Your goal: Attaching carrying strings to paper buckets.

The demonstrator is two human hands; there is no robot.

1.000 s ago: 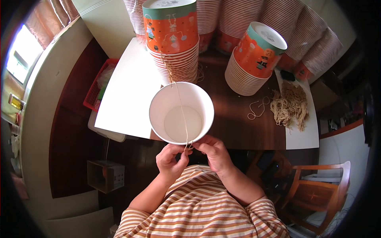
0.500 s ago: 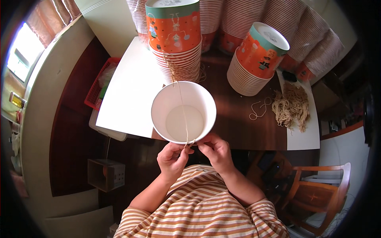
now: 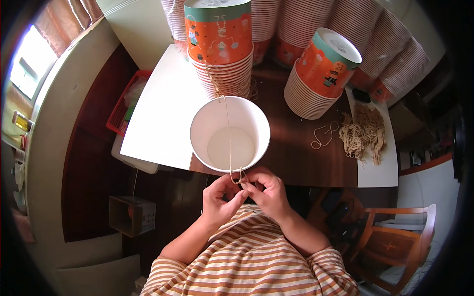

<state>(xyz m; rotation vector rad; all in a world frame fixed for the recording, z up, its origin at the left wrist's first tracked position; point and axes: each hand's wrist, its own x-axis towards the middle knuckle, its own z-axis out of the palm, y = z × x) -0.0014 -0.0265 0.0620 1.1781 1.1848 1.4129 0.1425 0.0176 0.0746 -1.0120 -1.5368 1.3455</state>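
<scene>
A white paper bucket [image 3: 200, 128] stands with its mouth facing me near the table's front edge. A thin tan string [image 3: 230, 153] spans its mouth from the far rim to the near one, with a small loop at the near end. My left hand [image 3: 219, 200] is closed at the near rim, thumb and fingers around the string. Beside it, my right hand [image 3: 269, 195] pinches the string's end, the two thumbs almost meeting. Whether a knot lies between the fingertips is partly hidden.
Behind the bucket rises a stack of orange and green paper buckets [image 3: 219, 39], with loose strings hanging on it. Another stack [image 3: 321, 74] stands to its right. Tan string bundles [image 3: 363, 130] lie at the table's right end. A wooden chair [image 3: 395, 241] stands at lower right.
Both hands have drawn slightly toward me and closer together, away from the rim. The string's near end now shows as a loop between bucket and fingers. The bucket has shifted slightly away.
</scene>
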